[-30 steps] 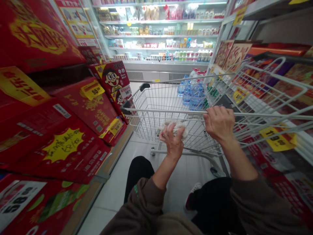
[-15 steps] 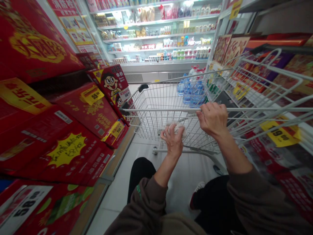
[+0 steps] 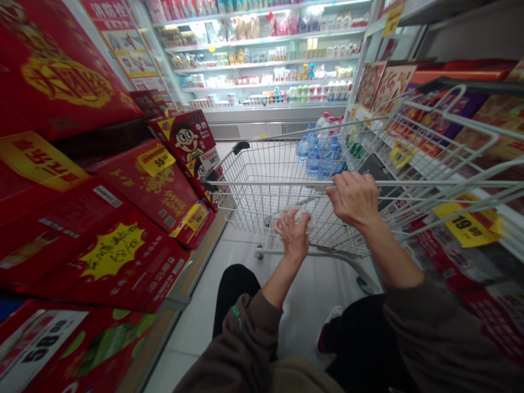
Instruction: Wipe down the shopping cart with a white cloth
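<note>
Item: one wire shopping cart [image 3: 262, 204], in front of me across the aisle, with its near side toward me.
Item: one pale cloth [image 3: 305, 217], bunched, at the near wire side of the cart, below the top rail [image 3: 278, 184].
Item: my left hand [image 3: 293, 236], fingers bent and somewhat spread, gripping the cloth at the wires.
Item: my right hand [image 3: 355, 201], to the right of the cloth and higher, fingers closed around the top rail.

Surroundings, left: red boxes [image 3: 143, 188], stacked close along the aisle and partly tilted in my view, with yellow price tags; among them a milk carton box [image 3: 186, 139] with a cartoon face, near the cart's left end.
Surroundings, beyond the cart: large water bottles [image 3: 329, 155] grouped on the floor, seen partly through the wires; farther off, a lit refrigerated case [image 3: 266, 71] with packed shelves.
Surroundings, right: a shelf [image 3: 446, 174] of boxed and bagged goods, close by the cart, whose wire frame overlaps it in my view.
Underfoot: pale floor tiles [image 3: 196, 305]; my dark-trousered legs [image 3: 235, 289] stand near the cart, one shoe [image 3: 327, 327] showing.
</note>
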{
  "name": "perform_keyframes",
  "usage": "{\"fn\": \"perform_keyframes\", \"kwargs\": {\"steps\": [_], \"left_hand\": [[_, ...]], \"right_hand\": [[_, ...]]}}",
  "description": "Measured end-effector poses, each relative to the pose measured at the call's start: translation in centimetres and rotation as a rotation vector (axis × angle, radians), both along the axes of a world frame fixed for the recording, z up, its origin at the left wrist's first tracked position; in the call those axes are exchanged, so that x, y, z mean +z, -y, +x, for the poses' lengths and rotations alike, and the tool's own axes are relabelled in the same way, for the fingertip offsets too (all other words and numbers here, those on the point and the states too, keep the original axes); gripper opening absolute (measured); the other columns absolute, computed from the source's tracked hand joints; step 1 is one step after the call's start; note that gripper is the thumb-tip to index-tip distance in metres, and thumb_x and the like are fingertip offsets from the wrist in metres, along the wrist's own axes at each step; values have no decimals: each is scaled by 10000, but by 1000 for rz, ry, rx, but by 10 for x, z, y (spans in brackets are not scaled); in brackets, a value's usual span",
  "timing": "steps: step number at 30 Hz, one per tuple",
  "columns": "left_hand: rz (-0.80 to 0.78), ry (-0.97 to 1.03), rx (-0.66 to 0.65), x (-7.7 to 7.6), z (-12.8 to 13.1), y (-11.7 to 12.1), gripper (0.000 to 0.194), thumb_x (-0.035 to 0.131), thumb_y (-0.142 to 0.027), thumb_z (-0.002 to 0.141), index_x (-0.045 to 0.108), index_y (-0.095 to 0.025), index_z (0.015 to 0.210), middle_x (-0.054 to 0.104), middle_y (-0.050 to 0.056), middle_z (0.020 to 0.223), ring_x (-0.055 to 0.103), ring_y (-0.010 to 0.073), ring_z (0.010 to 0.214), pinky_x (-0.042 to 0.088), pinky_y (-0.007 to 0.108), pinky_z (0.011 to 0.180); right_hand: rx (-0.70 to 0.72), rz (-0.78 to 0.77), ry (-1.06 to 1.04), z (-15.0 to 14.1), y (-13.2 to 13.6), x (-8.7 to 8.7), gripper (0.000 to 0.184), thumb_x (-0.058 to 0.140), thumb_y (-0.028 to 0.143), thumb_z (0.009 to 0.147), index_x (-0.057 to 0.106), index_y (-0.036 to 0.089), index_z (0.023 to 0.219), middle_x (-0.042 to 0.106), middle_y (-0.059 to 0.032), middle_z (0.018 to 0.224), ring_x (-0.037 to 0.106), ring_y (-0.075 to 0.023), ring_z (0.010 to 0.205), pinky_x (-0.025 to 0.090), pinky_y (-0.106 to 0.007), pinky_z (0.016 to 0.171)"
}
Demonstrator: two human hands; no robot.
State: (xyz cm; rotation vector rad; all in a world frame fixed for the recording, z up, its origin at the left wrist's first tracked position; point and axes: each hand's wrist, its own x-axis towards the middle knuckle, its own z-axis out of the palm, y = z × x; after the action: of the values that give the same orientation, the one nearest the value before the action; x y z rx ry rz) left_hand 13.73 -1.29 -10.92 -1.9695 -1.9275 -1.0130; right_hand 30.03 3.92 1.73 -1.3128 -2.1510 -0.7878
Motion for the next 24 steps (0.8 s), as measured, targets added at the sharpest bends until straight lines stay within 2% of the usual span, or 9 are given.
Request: {"fn": "perform_keyframes", "kwargs": {"steps": [2,4,9,12,14,16,20,22,24], "left_hand": [[69,2,-16,5,6,-3,508,616,-12,802,714,-337,1181,547,94,1393,446,322,1308,326,551,1087],[100,-22,-40,2,11,-7,486,621,-45,838,715,-364,1192,559,83,1392,439,321,1318,314,545,1091],[42,-98,-44,-31,13,-13,395,583,-104,926,718,-389,1163,614,59,1350,473,304,1287,320,555,1086],[2,-102,-30,-40,9,-9,382,577,-100,925,717,-379,1145,612,57,1352,480,300,1278,333,556,1082],[-34,-93,-37,-35,7,-5,427,595,-61,883,710,-372,1152,591,60,1376,473,301,1285,337,553,1082],[-46,-73,-48,-23,6,-2,496,612,-19,826,702,-367,1167,569,63,1395,461,305,1295,332,550,1086],[35,-41,-72,3,12,-2,528,628,-24,800,703,-366,1195,556,69,1398,444,314,1309,311,538,1093],[74,-38,-79,8,17,-6,503,634,-49,820,707,-366,1204,556,75,1404,440,320,1318,310,534,1087],[86,-43,-80,2,21,-12,481,628,-66,848,709,-376,1207,568,76,1406,445,320,1321,308,539,1084]], "right_hand": [[3,10,-2,0,0,0,481,253,494,1031,616,185,963,636,-110,909,469,-254,856,239,-389,756],[5,17,0,1,0,-1,474,257,490,1030,617,189,958,636,-110,905,468,-256,857,239,-388,752],[-6,16,19,2,1,0,479,255,502,1031,613,192,958,638,-106,908,474,-256,861,247,-391,758],[5,3,7,0,1,-1,486,253,507,1031,618,189,998,649,-110,929,481,-260,873,254,-394,773],[27,-5,-24,-1,1,-2,492,257,513,1030,621,183,1062,665,-114,970,489,-264,890,261,-395,786],[44,-15,-45,1,1,-1,499,262,513,1031,620,176,1115,677,-118,1014,501,-265,907,272,-396,799],[117,-47,-3,17,5,3,483,267,467,1045,619,175,1202,683,-101,1079,534,-254,976,309,-398,894],[98,-25,-12,30,8,2,458,275,431,1049,628,189,1213,686,-88,1084,542,-248,1005,306,-404,968],[22,24,-42,41,12,-2,443,291,410,1045,636,194,1222,686,-88,1090,537,-255,1018,295,-420,1013]]}}
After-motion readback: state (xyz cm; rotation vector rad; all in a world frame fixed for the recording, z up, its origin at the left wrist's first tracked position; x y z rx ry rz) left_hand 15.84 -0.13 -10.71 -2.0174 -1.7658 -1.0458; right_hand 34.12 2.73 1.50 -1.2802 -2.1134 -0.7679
